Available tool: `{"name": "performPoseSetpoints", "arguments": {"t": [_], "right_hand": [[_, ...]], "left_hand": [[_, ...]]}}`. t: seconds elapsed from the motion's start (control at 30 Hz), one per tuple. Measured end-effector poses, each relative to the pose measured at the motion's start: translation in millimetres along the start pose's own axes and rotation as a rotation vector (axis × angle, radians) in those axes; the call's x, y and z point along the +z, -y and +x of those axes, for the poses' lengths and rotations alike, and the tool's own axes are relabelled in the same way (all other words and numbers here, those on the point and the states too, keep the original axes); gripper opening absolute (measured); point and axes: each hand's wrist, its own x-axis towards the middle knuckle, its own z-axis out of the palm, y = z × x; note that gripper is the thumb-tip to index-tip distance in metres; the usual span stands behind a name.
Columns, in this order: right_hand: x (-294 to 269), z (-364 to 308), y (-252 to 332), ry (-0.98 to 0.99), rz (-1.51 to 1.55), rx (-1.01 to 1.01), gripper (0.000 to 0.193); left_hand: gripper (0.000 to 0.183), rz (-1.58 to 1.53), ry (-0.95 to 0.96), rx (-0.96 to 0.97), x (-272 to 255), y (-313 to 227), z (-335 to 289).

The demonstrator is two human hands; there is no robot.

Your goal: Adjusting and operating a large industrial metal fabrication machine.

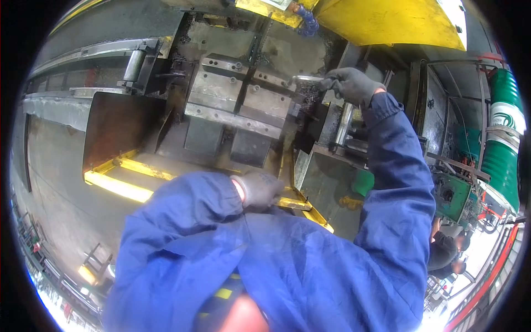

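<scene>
My right hand [354, 87], in a dark grey glove, reaches out to the right side of a machine bed. Its fingers are closed around the end of a thin, shiny metal rod [310, 78] that points left over the steel blocks. Those clamped steel blocks [217, 88] sit side by side on the bed, with bolts and holes in them. Close to my chest, my gloved left hand [259, 189] is curled beside the yellow rail [293, 203]. Its fingertips are hidden, so whatever it grips cannot be made out.
Dark metal chips [316, 97] lie around the blocks. A yellow machine cover [387, 22] and a blue flexible hose [307, 22] hang above. Steel rollers [134, 65] flank the bed. A brown metal sheet [119, 127] stands left. Green drums [503, 149] and another person [445, 252] are at right.
</scene>
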Motion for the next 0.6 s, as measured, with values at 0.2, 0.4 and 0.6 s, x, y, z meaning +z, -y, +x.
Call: {"name": "performPoseSetpoints", "arguments": {"t": [0.2,0.4,0.6], "right_hand": [[27.3,27.8,-73.2,0.064,1.101,0.12,0.016],[22.0,-21.2,-12.8,-0.172,-0.027,-0.248,0.014],[19.4,3.6,-37.3,-0.19,-0.14,-0.319,0.017]], "left_hand": [[0.025,-0.015,-0.044,0.015,2.4,2.3,0.8],[0.026,-0.013,-0.096,0.103,13.8,8.3,0.8],[0.026,0.0,-0.057,0.065,3.6,1.6,-1.1]]}}
